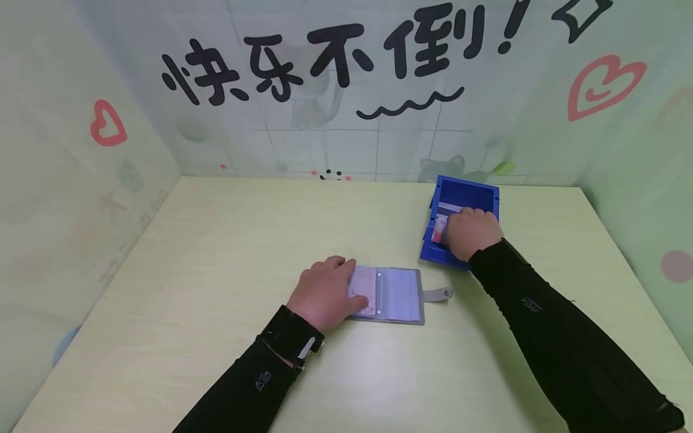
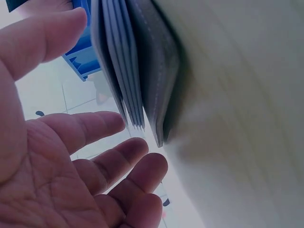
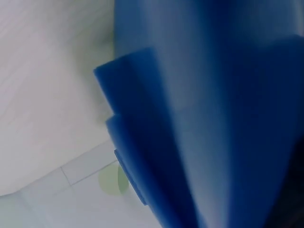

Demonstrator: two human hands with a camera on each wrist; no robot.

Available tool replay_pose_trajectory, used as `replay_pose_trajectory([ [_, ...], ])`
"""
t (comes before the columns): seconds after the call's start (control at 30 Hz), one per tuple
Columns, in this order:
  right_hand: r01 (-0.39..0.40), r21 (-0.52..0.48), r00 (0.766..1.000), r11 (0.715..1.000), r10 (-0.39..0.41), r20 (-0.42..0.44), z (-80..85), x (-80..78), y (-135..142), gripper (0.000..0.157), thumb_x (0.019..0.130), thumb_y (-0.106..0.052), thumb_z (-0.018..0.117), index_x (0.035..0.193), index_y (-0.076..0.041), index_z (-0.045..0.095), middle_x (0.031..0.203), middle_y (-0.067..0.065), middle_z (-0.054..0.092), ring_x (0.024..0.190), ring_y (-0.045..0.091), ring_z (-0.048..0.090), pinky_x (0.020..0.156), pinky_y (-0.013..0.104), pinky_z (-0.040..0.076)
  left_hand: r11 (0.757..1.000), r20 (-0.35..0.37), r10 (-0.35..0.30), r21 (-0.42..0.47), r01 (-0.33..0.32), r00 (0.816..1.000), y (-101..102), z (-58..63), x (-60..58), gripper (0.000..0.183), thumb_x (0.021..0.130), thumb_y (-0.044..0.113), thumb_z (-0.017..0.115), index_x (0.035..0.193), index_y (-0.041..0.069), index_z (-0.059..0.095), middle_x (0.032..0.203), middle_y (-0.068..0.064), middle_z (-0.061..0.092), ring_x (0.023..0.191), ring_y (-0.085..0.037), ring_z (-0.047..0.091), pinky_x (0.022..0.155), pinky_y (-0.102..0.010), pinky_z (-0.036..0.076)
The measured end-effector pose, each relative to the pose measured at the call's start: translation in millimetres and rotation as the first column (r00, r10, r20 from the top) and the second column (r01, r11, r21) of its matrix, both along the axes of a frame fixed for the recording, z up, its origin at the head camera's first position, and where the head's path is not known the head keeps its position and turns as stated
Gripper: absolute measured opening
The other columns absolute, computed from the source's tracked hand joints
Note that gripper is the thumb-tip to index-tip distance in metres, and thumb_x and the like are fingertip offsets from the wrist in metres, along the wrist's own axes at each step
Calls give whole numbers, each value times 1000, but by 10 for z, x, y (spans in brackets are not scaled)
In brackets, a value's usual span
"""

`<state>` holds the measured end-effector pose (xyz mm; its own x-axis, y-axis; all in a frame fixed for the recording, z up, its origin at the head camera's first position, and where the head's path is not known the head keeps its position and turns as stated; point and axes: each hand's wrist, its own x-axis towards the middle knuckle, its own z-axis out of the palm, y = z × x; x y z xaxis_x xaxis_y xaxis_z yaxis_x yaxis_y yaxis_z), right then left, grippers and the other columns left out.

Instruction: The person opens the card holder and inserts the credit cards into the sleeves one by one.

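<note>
In the head view a small grey card holder (image 1: 400, 294) lies opened flat on the table, with clear sleeves and a strap with a snap (image 1: 438, 294) pointing right. My left hand (image 1: 325, 293) is at its left edge, thumb over the left page. The left wrist view shows that hand (image 2: 71, 156) with its fingers spread and loosely bent beside the holder's edge and stacked pages (image 2: 124, 61). My right hand (image 1: 473, 233) reaches into a blue plastic box (image 1: 468, 191), by some printed cards (image 1: 441, 222). Its fingertips are hidden, so a grip cannot be made out.
The pale wooden table (image 1: 233, 240) surrounds the holder and box. Printed curtains with black characters and hearts stand behind and at both sides. The box is near the back edge, right of centre; its blue wall (image 3: 190, 118) fills most of the right wrist view.
</note>
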<state>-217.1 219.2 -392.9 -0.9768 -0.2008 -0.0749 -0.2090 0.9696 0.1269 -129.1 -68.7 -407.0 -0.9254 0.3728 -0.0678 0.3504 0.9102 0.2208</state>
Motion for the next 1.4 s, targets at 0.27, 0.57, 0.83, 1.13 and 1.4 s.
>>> replay_pose_trajectory([
  [0.27,15,1,1000,1000,-15,0,-2,-8,-3,30,91,-17,52,101,10,61,94,27,59,86,40,51,81,57,43,1000,-3,-2,-2,2,1000,-3,-11,-2,70,80,54,64,135,12,50,130,-8,49,104,-27,46,88,-47,41],
  [0.57,37,-45,999,998,-38,-22,-8,9,-6,37,91,-19,54,111,12,53,102,30,56,92,43,50,87,59,41,1000,-16,-9,-17,9,1000,-6,-18,-8,69,80,54,63,134,13,50,129,-8,50,103,-28,47,88,-47,41],
  [0.83,46,-162,999,986,-47,-5,26,-20,21,24,89,-11,55,106,6,56,93,24,61,80,36,56,75,57,48,1000,-13,-3,-18,3,1000,-3,-14,-9,69,80,54,63,134,13,51,129,-8,50,104,-28,47,89,-47,41],
  [1.13,65,-392,992,918,-17,126,265,49,81,23,88,-3,48,107,-2,63,99,18,62,84,31,54,83,53,48,1000,-10,2,-9,-2,1000,4,-15,-10,69,80,53,63,134,12,50,129,-9,50,102,-28,47,88,-47,41],
  [1.4,144,-520,989,842,-112,93,467,190,118,24,93,-8,46,112,-2,59,108,21,58,91,35,51,79,53,50,1000,-12,9,-5,-9,1000,2,-11,-14,72,80,55,61,137,12,48,130,-10,49,107,-30,46,90,-48,41],
])
